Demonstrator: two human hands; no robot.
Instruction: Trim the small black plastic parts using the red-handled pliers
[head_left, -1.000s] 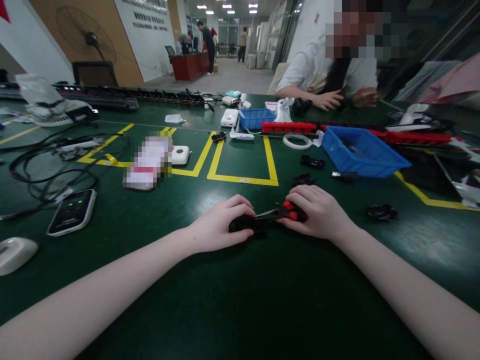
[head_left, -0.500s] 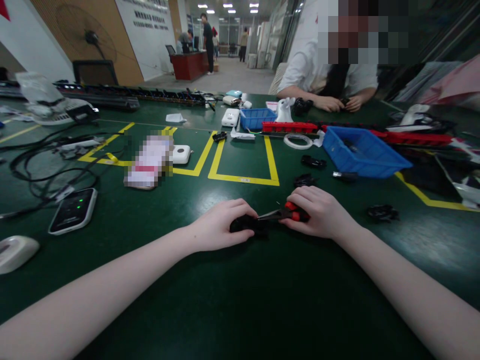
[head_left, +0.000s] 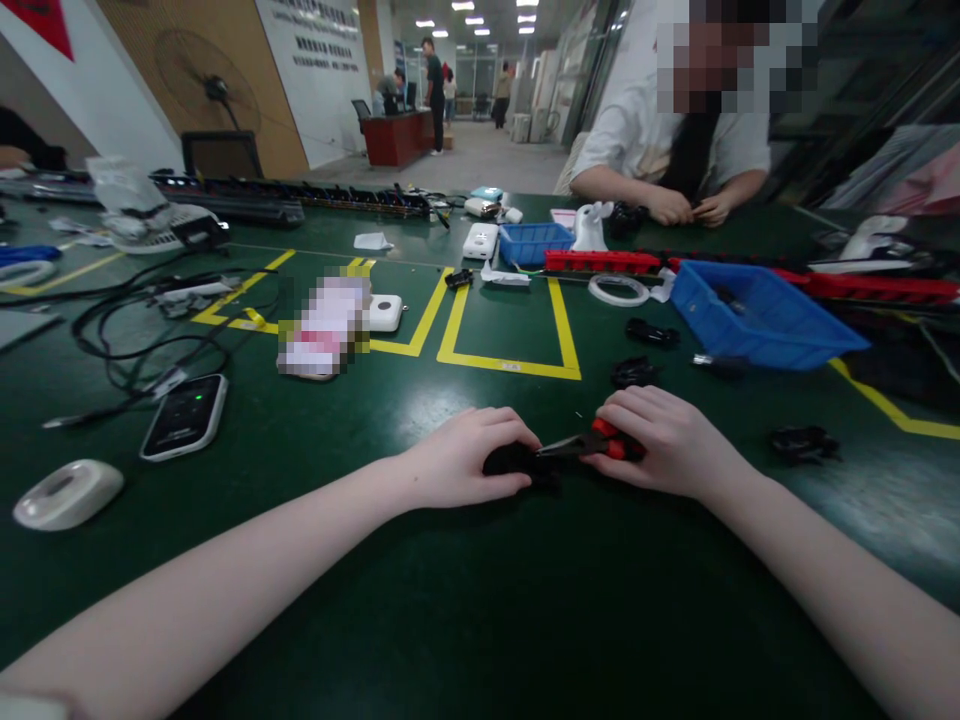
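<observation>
In the head view, my left hand (head_left: 474, 458) is closed around a small black part (head_left: 511, 460) low over the green table. What kind of part it is, I cannot make out. My right hand (head_left: 667, 440) grips red-handled needle-nose pliers (head_left: 574, 445), palm down. The jaws point left, and their tip meets the black part at its right end; whether they pinch it cannot be told. Beyond my right hand lies a dark black part (head_left: 635, 372), with another black part (head_left: 805, 443) farther right.
A blue bin (head_left: 765, 315) stands at the right, near a red strip (head_left: 600, 262) and a white ring (head_left: 619, 290). To the left are a phone (head_left: 326, 330), a black-screened device (head_left: 185, 418), a white mouse (head_left: 67, 495) and tangled cables (head_left: 112, 340). A person (head_left: 675, 170) sits opposite.
The whole view has shifted, so everything appears farther right. My hands keep the same hold on the black part and the pliers, with little change between them.
</observation>
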